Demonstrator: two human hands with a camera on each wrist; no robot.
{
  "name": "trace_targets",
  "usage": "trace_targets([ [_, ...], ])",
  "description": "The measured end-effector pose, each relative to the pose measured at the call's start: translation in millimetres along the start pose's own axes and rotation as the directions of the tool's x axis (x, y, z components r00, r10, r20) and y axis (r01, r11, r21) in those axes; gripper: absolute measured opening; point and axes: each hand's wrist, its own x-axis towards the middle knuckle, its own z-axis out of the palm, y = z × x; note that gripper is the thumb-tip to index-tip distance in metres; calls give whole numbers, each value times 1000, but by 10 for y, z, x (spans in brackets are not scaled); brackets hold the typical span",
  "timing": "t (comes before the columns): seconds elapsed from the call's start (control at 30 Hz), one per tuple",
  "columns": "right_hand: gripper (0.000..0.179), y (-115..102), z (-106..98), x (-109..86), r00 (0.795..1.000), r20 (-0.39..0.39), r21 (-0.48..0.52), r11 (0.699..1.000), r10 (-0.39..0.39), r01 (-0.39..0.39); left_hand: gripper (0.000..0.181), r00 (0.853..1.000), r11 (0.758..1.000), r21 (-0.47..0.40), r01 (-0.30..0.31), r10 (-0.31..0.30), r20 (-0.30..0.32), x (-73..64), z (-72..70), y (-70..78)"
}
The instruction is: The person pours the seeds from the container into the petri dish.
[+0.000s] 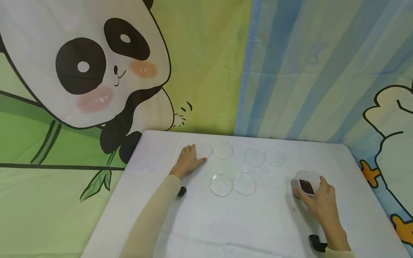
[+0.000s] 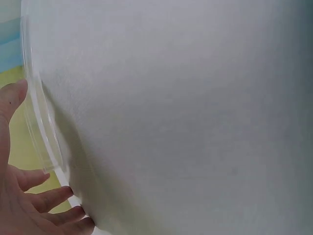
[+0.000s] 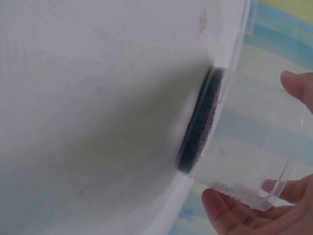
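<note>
At the table's back left, my left hand [image 1: 188,161] holds a clear round petri dish [image 1: 204,151] by its rim, between thumb and index finger. In the left wrist view the same hand's thumb and index finger touch the dish's edge, and the other fingertips lie near the table. Toward the right side, my right hand [image 1: 320,204] grips a clear plastic tub [image 3: 254,127] with thumb and fingers around its upper part. A layer of small dark grains [image 3: 203,122] lies in the tub's bottom. The tub appears upright near the white tabletop; whether it touches is unclear.
Beside the held dish is another petri dish [image 1: 223,150]. One pair, including a dish [image 1: 254,158], lies farther right; another pair, including a dish [image 1: 221,184], lies nearer the front. All are on the white table [image 1: 258,222]. A printed cloth backdrop [image 1: 206,64] hangs behind.
</note>
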Motion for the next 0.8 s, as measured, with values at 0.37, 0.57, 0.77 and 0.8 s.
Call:
trace_targets([
  [0.37,106,-160,37,73,994,-92,107,992,-54,64,93,1000,1000,23,5,-5,-5,-48,-1,15],
  [0.57,107,-334,35,164,986,-116,166,976,-119,138,93,1000,1000,6,22,-22,-10,-36,14,6],
  [0.77,107,-529,100,265,977,-84,191,959,-198,211,94,1000,1000,-4,14,-14,-1,-29,1,-3],
  [0.8,106,-569,121,288,973,-84,190,955,-215,227,94,1000,1000,-6,13,-13,0,-27,-4,-5],
])
